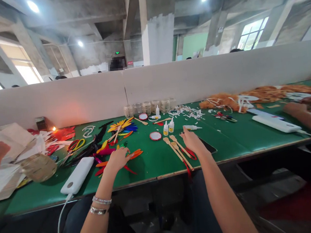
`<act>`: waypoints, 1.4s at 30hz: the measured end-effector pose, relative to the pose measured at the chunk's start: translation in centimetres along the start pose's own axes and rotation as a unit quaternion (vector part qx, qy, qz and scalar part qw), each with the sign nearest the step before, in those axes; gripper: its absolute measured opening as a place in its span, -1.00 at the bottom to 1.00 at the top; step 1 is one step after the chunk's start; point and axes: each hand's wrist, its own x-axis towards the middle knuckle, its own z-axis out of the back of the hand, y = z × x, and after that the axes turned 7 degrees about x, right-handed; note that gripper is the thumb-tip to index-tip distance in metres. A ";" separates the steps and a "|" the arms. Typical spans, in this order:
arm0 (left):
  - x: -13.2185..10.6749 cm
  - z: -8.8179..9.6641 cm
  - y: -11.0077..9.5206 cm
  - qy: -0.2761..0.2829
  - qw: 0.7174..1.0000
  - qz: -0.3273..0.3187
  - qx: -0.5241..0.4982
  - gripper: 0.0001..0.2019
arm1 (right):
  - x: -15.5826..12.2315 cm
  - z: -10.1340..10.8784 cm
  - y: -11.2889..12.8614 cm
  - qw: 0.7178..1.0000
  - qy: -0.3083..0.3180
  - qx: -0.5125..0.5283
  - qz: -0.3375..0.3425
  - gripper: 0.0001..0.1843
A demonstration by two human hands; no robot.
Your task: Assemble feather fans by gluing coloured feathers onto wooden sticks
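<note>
My left hand (118, 158) lies palm down on a heap of coloured feathers (112, 151), orange, red, pink and yellow, on the green table (154, 163); its fingers are spread flat. My right hand (191, 140) rests over several wooden spoon-shaped sticks (176, 147) and a red strip, next to a dark phone (208, 146). Its fingers lie loosely bent on the sticks, with the index finger raised. Whether it grips a stick is unclear. Small glue bottles (168, 127) stand just beyond the sticks.
A white power bank (77, 175) with a cable lies at my left. Scissors (75, 145), round lids (155, 135), glass jars (149, 107) and a feather fan (120, 126) sit further back. Other people's hands (293, 108) work at both sides. A white partition (169, 82) bounds the far edge.
</note>
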 end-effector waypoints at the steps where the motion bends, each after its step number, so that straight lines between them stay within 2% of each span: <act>1: 0.1 -0.1 0.1 -0.002 1.000 0.001 0.003 -0.67 | 0.0 0.1 0.0 1.000 -0.007 0.011 0.009 -0.52; 4: 0.2 -0.4 0.3 -0.006 1.000 0.002 0.005 -0.68 | 0.1 0.4 0.4 0.998 -0.020 0.057 0.031 -0.61; 8: 0.5 -0.7 0.5 -0.006 1.000 0.002 0.003 -0.67 | -0.2 0.4 1.5 0.996 0.008 0.091 0.018 -0.68; 13: 0.7 -0.9 0.7 -0.009 1.000 0.005 0.003 -0.64 | -0.5 -0.4 2.6 0.998 0.046 0.027 0.038 -0.57; 16: 0.6 -0.8 0.7 -0.011 1.000 0.002 0.001 -0.64 | -0.5 -0.6 2.6 0.997 0.068 -0.020 0.010 -0.49; 20: 0.5 -0.9 0.6 -0.023 1.000 -0.001 -0.001 -0.65 | -0.3 -0.2 2.2 0.999 0.020 0.028 0.027 -0.53; 23: 0.8 -1.6 0.5 -0.063 0.998 -0.008 0.005 -0.62 | -0.1 0.0 1.8 0.997 0.005 0.076 0.019 -0.59; 26: 1.5 -2.8 0.3 -0.129 0.991 -0.018 0.012 -0.55 | 0.2 -0.1 1.1 0.993 0.030 0.115 -0.013 -0.58; 30: 2.2 -4.5 -0.4 -0.179 0.983 -0.045 0.014 -0.51 | 0.5 -0.5 -0.2 0.989 0.053 0.140 -0.005 -0.47; 34: 2.5 -5.6 -1.5 -0.191 0.978 -0.087 0.000 -0.46 | 0.7 -0.6 -0.9 0.995 0.056 0.087 0.010 -0.43; 38: 2.4 -6.2 -2.1 -0.180 0.976 -0.122 -0.015 -0.41 | 0.5 -0.3 -0.8 0.998 0.046 0.048 0.015 -0.57; 42: 1.8 -4.9 -2.6 -0.172 0.971 -0.162 -0.035 -0.39 | 0.1 0.7 0.1 0.998 0.023 0.058 -0.017 -0.71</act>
